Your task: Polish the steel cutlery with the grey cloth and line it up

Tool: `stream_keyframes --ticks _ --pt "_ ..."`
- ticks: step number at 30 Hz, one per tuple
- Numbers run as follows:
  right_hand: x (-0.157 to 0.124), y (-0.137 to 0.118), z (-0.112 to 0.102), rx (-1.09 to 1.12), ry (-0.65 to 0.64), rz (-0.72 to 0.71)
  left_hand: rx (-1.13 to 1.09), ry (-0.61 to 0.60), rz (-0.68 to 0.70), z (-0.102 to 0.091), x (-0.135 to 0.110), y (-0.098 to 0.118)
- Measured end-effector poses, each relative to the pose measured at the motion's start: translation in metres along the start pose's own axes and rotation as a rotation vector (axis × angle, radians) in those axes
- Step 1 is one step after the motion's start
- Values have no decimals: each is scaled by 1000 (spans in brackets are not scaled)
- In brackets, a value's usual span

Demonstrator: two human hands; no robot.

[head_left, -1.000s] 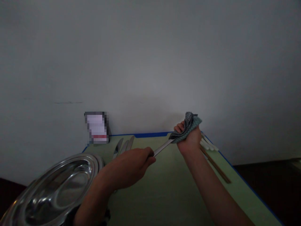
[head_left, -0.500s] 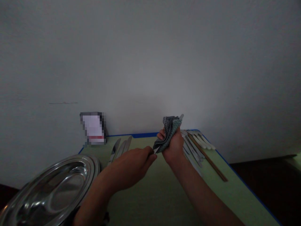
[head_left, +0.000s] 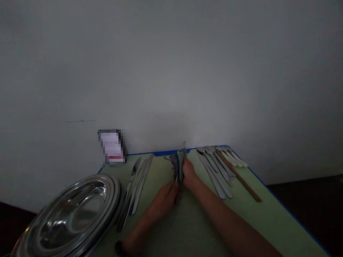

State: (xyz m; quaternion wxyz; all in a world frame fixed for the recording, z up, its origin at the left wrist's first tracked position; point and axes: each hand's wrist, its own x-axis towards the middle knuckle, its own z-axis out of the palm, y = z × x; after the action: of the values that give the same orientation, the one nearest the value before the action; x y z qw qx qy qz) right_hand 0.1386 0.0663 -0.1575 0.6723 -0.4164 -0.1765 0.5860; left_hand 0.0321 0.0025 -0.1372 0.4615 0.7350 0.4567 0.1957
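Observation:
My left hand [head_left: 164, 200] is closed around the handle end of a table knife, low over the middle of the table. Wrapped about the blade is a grey-green checked cloth [head_left: 179, 163], gripped by my right hand [head_left: 189, 174]. Only the blade's tip [head_left: 184, 144] pokes out above the cloth; most of the knife is hidden by cloth and fingers. Several table knives [head_left: 140, 191] lie side by side to the left of my hands. To the right lie metal spoons [head_left: 211, 159] and other metal cutlery, partly overlapping.
Stacked steel compartment plates [head_left: 109, 210] stand at the left front. Brown chopsticks [head_left: 239, 176] and white-handled cutlery [head_left: 232, 158] lie on the right of the green, blue-edged table [head_left: 270, 221]. A blurred-out upright device [head_left: 111, 144] leans near the back wall [head_left: 171, 71].
Both hands, with the knife and cloth, have come lower and towards the centre. The knife now points more steeply up. The camera view has shifted slightly.

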Motion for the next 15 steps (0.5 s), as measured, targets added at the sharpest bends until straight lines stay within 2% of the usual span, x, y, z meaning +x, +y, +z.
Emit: stream_keyframes --ticks 4,6,8,9,12,15 --pt "5 15 -14 -109 -112 5 -135 169 -55 15 -8 -12" --pt "9 14 -17 -97 -168 23 -147 180 -51 15 -14 -13" --pt "13 10 -18 -31 -170 53 -136 194 -19 14 -21 -12" --pt "15 7 -17 11 -148 85 -130 187 -21 13 -24 -12" --pt "17 -1 -15 140 -94 183 -23 62 6 10 -31 -11" --pt "16 -3 -14 171 -94 186 78 -8 36 11 -30 -12"
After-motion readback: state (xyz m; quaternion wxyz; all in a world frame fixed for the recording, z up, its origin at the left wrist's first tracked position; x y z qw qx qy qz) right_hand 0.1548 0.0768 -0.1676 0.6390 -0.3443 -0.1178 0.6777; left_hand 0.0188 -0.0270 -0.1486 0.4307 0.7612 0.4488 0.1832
